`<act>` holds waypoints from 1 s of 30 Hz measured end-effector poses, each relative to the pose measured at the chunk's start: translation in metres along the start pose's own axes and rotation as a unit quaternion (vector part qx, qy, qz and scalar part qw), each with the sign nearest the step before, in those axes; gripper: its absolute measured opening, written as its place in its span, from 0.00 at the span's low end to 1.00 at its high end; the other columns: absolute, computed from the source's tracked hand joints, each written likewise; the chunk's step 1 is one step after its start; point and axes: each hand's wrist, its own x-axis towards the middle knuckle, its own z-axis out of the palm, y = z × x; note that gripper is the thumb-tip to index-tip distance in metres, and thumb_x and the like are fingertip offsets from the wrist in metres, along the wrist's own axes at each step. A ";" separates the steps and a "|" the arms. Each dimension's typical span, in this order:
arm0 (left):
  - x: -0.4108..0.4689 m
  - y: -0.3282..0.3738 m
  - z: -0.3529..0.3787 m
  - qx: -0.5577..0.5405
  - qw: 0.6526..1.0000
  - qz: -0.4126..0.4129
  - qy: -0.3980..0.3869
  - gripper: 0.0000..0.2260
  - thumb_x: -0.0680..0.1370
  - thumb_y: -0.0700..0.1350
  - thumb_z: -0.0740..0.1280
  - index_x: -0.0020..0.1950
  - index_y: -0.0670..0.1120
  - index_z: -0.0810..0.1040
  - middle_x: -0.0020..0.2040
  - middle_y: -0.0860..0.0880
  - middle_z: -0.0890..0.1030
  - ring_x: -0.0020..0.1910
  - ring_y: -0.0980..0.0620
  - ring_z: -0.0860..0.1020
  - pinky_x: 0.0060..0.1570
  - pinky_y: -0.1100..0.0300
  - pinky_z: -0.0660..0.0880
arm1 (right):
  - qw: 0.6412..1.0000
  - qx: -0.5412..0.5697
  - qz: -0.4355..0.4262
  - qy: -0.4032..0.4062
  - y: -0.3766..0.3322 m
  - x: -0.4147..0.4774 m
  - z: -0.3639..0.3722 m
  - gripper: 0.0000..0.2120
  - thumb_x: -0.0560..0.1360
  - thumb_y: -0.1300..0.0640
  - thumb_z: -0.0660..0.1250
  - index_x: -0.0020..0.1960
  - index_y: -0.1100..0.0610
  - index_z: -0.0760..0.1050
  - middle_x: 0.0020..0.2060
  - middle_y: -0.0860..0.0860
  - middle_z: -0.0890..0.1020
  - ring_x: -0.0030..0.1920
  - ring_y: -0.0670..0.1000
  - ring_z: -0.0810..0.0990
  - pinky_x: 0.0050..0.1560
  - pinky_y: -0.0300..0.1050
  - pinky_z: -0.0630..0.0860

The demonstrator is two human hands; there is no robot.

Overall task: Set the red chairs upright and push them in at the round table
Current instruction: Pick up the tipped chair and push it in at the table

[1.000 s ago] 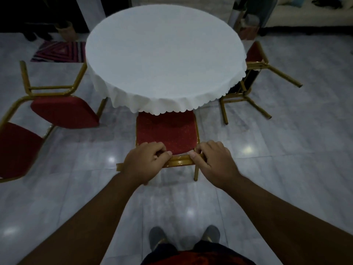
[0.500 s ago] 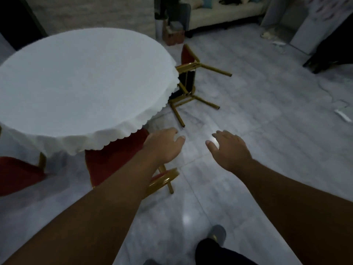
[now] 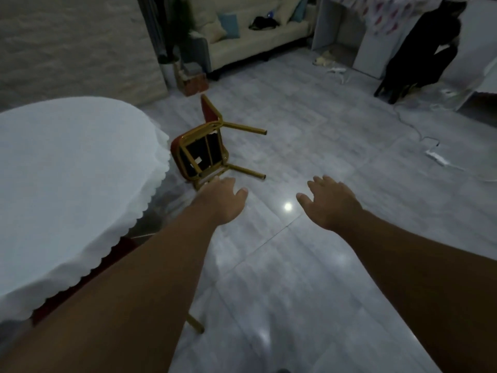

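Grey glossy floor tiles fill most of the dim room and reflect small spots of light. On them, just beside the right edge of the round table, a red chair lies tipped over on its side. Its gold metal frame and the dark underside of the seat face the camera, and two legs point to the right, above the floor. The red backrest stands up behind the seat. A white cloth with a scalloped edge covers the table. Under this edge, at the lower left, a second red chair is pushed in; only part of its red seat and one gold leg show, behind the left forearm.

Both arms are stretched forward. The left hand hovers just before the fallen chair, fingers spread and loose, holding nothing; I cannot tell if the fingertips touch the frame. The right hand is also open and empty, above the bare tiles, well apart from the chair.

Farther back, a cream sofa with cushions stands at the wall, and a white power strip with cable lies on the floor at the right.
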 end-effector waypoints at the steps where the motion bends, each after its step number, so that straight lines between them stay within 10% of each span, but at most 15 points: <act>1: 0.012 0.013 0.000 -0.004 1.000 -0.002 -0.008 0.28 0.85 0.60 0.52 0.83 0.49 0.56 0.84 0.45 0.53 0.82 0.44 0.53 0.78 0.50 0.51 | 1.000 0.004 0.003 -0.005 0.010 0.012 -0.001 0.32 0.82 0.38 0.47 0.79 0.57 0.58 0.80 0.55 0.58 0.80 0.55 0.53 0.79 0.56 0.52; 30: 0.552 0.277 -0.025 0.047 0.992 0.096 -0.070 0.27 0.85 0.55 0.54 0.80 0.41 0.59 0.82 0.43 0.58 0.81 0.43 0.56 0.78 0.50 0.52 | 0.995 0.067 0.071 -0.037 0.242 0.489 -0.080 0.31 0.83 0.42 0.48 0.81 0.57 0.52 0.81 0.53 0.54 0.81 0.52 0.50 0.79 0.54 0.48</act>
